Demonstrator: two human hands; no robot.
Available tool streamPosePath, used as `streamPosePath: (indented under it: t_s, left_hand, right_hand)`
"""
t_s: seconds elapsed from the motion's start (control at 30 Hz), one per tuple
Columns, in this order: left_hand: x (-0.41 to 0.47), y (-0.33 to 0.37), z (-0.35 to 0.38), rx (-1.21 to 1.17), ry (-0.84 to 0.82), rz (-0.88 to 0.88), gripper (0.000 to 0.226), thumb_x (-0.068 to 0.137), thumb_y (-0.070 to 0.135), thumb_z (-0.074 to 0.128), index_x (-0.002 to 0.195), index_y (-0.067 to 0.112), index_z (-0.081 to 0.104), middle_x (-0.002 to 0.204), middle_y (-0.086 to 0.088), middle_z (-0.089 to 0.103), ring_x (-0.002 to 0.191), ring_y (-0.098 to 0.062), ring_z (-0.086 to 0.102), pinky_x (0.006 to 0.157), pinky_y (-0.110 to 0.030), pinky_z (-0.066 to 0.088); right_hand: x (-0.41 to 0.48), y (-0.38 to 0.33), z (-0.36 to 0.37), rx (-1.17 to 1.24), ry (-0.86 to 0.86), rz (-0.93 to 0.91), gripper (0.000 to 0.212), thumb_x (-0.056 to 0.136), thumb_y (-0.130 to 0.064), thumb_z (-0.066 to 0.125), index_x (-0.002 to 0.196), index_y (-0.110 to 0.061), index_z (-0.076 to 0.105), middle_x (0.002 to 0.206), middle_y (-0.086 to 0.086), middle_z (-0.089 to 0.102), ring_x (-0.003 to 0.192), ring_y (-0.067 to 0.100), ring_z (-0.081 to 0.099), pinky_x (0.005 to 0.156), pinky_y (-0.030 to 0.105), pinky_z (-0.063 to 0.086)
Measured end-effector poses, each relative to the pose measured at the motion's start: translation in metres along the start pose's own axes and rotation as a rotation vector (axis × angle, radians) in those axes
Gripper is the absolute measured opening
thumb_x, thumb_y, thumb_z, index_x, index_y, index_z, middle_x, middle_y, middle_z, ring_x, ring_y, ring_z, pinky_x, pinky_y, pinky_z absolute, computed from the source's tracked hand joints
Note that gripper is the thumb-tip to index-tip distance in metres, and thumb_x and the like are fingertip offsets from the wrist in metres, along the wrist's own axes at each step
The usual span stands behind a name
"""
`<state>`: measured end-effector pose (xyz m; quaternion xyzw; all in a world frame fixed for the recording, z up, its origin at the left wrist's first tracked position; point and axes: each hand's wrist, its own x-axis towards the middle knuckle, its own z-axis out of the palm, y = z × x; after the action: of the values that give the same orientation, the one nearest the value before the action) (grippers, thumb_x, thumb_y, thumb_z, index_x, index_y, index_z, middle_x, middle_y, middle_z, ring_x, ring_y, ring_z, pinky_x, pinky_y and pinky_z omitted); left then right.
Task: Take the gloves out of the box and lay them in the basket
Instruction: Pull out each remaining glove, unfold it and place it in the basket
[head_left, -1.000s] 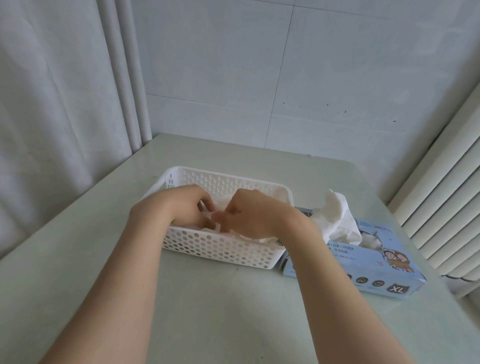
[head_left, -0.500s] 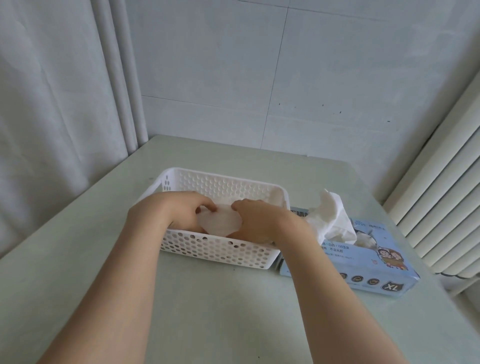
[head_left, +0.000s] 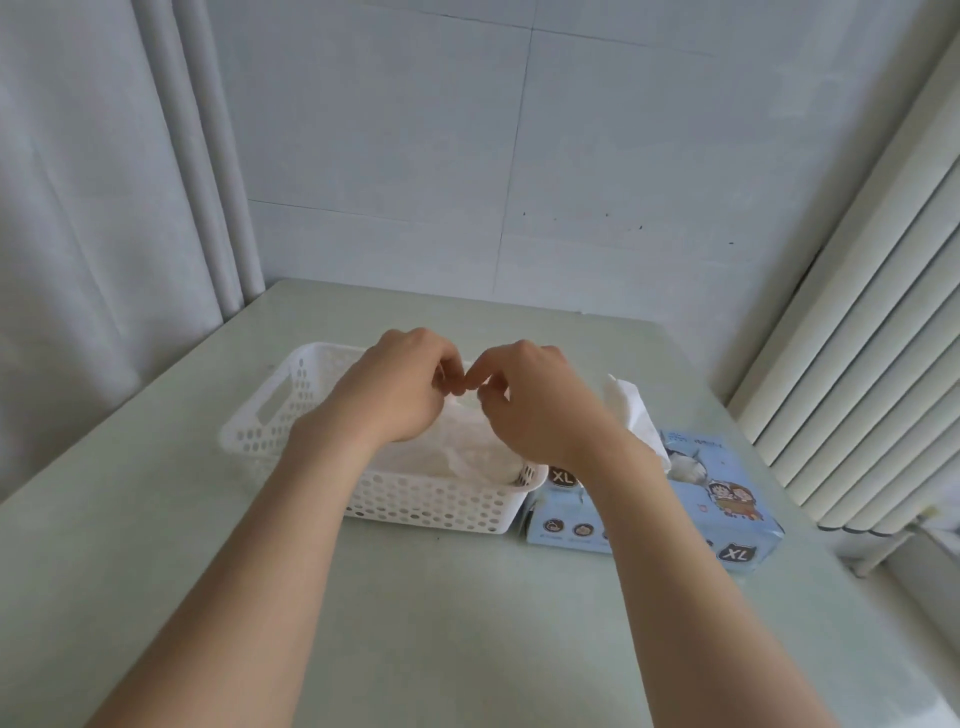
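The pale green bench (head_left: 467, 623) is carrying a white perforated basket (head_left: 415, 501), with the blue box (head_left: 727, 499) lying just beside its right end. Over the basket, the left hand (head_left: 400, 395) and right hand (head_left: 540, 410) are curling their fingers, fingertips almost meeting, pinching a glove (head_left: 462, 436) that is hanging into the basket. A second glove (head_left: 631, 410) is sticking up from the box.

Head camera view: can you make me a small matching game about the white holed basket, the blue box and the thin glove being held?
Things:
1 white perforated plastic basket
2 light blue cardboard glove box
3 thin whitish glove

States:
A poking-out glove on top
B pinched by left hand and right hand
C stands left of the box

Pairs: 1-C; 2-A; 3-B
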<state>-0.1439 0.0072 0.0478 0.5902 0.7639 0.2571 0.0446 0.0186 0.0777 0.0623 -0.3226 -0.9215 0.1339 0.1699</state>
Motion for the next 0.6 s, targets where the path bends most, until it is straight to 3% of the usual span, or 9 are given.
streamPosePath:
  t_s: [0.07,0.13,0.17,0.27,0.37,0.5,0.6]
  left_hand:
    - [-0.002,0.013,0.008,-0.057,0.022,0.039,0.040,0.098,-0.001,0.051,0.098,0.031,0.075,0.103,0.008,0.074,0.097,-0.012,0.069,0.089,-0.038,0.058]
    - [-0.006,0.033,0.014,-0.101,0.021,0.097,0.038,0.102,0.004,0.050,0.113,0.029,0.076,0.115,0.007,0.074,0.107,-0.013,0.068,0.098,-0.037,0.056]
    - [-0.008,0.042,0.018,-0.115,0.011,0.130,0.039,0.103,0.005,0.049,0.120,0.028,0.075,0.124,0.007,0.073,0.114,-0.012,0.067,0.103,-0.035,0.054]
    - [-0.011,0.063,0.031,-0.126,-0.011,0.217,0.041,0.106,0.007,0.046,0.134,0.026,0.069,0.143,0.006,0.063,0.132,-0.012,0.058,0.113,-0.033,0.047]
    - [-0.014,0.077,0.043,-0.110,-0.043,0.258,0.040,0.106,0.011,0.048,0.141,0.023,0.063,0.147,0.003,0.062,0.137,-0.016,0.055,0.115,-0.036,0.045]
    - [-0.017,0.083,0.057,-0.071,-0.088,0.242,0.032,0.103,0.019,0.052,0.130,0.021,0.069,0.126,-0.002,0.073,0.122,-0.024,0.063,0.105,-0.043,0.051]
    - [-0.020,0.086,0.063,-0.048,-0.123,0.232,0.019,0.098,0.023,0.053,0.100,0.015,0.069,0.079,-0.003,0.070,0.074,-0.020,0.064,0.076,-0.045,0.056]
  right_hand:
    - [-0.007,0.012,-0.006,0.081,0.164,0.067,0.032,0.099,-0.007,0.053,0.111,-0.024,0.077,0.094,-0.008,0.070,0.077,0.002,0.054,0.063,0.019,0.039]
    - [-0.012,0.029,-0.010,0.156,0.330,0.147,0.033,0.096,-0.002,0.052,0.109,-0.020,0.077,0.093,-0.007,0.070,0.072,0.000,0.053,0.064,0.010,0.039]
    - [-0.015,0.038,-0.011,0.175,0.385,0.192,0.036,0.096,0.000,0.050,0.110,-0.020,0.076,0.098,-0.003,0.071,0.073,0.003,0.053,0.065,0.009,0.038]
    - [-0.026,0.059,-0.012,0.197,0.446,0.342,0.039,0.101,0.000,0.044,0.122,-0.019,0.072,0.121,0.006,0.060,0.087,0.016,0.052,0.076,0.023,0.037]
    - [-0.040,0.072,-0.006,0.247,0.475,0.396,0.032,0.100,-0.014,0.054,0.130,-0.023,0.063,0.123,0.004,0.049,0.103,0.018,0.052,0.087,0.028,0.038]
    - [-0.054,0.082,0.007,0.253,0.403,0.411,0.038,0.091,-0.021,0.065,0.128,-0.029,0.059,0.121,0.001,0.046,0.111,0.020,0.050,0.096,0.034,0.044]
    - [-0.057,0.089,0.012,0.238,0.455,0.393,0.030,0.094,-0.013,0.064,0.122,-0.023,0.068,0.113,0.001,0.054,0.095,0.005,0.051,0.081,0.015,0.035]
